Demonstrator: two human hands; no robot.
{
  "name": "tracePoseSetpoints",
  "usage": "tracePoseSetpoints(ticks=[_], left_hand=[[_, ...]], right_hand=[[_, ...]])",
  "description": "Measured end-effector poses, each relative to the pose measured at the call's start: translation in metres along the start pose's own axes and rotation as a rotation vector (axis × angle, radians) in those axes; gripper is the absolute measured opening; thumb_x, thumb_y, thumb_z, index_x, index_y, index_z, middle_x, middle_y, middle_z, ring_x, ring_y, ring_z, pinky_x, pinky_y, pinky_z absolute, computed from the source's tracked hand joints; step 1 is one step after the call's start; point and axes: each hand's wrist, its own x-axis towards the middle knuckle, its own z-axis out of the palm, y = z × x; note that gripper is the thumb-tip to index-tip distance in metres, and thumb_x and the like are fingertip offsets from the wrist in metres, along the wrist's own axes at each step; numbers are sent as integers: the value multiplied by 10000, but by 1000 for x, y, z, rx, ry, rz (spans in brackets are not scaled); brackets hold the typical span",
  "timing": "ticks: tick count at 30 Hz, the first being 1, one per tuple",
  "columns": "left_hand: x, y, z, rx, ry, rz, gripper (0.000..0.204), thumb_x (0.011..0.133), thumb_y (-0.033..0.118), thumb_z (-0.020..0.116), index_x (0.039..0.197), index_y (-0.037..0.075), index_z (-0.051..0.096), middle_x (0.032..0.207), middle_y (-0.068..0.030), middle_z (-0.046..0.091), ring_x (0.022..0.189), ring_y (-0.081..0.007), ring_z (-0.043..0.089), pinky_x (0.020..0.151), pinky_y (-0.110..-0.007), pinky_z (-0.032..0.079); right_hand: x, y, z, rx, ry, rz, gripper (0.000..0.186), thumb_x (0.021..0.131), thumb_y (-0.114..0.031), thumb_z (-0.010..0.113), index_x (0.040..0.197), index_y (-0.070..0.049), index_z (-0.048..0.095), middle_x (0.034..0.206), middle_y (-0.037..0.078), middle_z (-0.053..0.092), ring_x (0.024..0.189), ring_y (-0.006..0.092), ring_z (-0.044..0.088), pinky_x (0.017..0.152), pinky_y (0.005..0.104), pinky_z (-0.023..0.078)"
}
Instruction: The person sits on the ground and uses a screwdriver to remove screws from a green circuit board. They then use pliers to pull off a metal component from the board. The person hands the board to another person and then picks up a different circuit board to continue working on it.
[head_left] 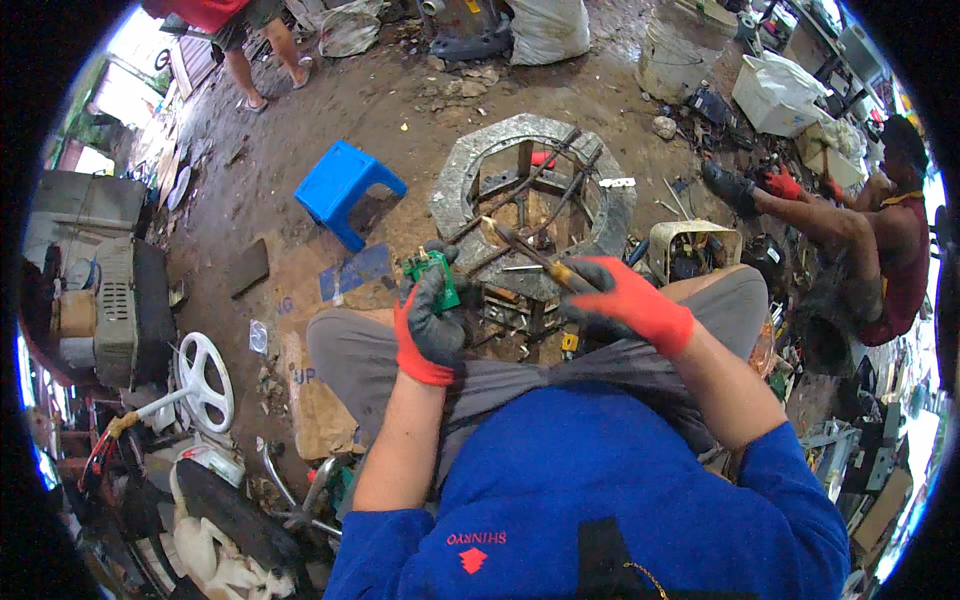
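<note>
My left hand, in a black and red work glove, is closed around a green circuit board and holds it up over my lap. In my gloved right hand is a tool with a tan handle and a dark shaft; its tip points forward and left, and its exact kind is unclear. Beyond both hands stands a grey eight-sided frame with an open centre and dark bars lying across it. Small loose parts lie inside and below this frame.
A blue plastic stool stands ahead on the left, with flattened cardboard nearer me. Right of the frame sits an open beige container. Another person sits at far right; someone else stands back left. A dog lies lower left.
</note>
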Motion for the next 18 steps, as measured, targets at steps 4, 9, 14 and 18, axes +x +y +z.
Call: tracePoseSetpoints(ticks=[4, 9, 14, 18], left_hand=[[27, 6, -39, -61, 123, 6, 194, 955, 164, 599, 1124, 75, 634, 928, -69, 686, 799, -240, 674, 748, -385, 572], [32, -2, -39, -20, 72, 39, 253, 963, 131, 583, 1215, 115, 588, 1030, -64, 671, 826, -175, 661, 763, -392, 582], [24, -1, -33, 65, 41, 75, 357, 958, 191, 585, 1289, 59, 564, 1111, -106, 666, 887, -199, 667, 790, -372, 572], [22, 1, -27, 39, 45, 41, 352, 959, 162, 582, 1299, 72, 555, 1129, -97, 658, 842, -199, 668, 764, -375, 578]], right_hand=[[96, 11, 1, -379, 39, 88, 531, 782, -363, 681, 1153, 10, 610, 1103, 195, 681, 1036, 338, 649, 888, 389, 489], [194, 36, 4, -879, 107, 67, 512, 795, -399, 586, 1170, -57, 646, 1133, 191, 684, 1051, 369, 642, 926, 426, 494], [232, 42, 25, -1187, 84, 145, 517, 795, -414, 551, 1192, -99, 651, 1219, 170, 662, 1156, 403, 576, 982, 485, 439], [239, 40, 31, -1243, 81, 224, 511, 783, -371, 554, 1207, -101, 647, 1238, 159, 657, 1187, 433, 544, 1003, 534, 403]])
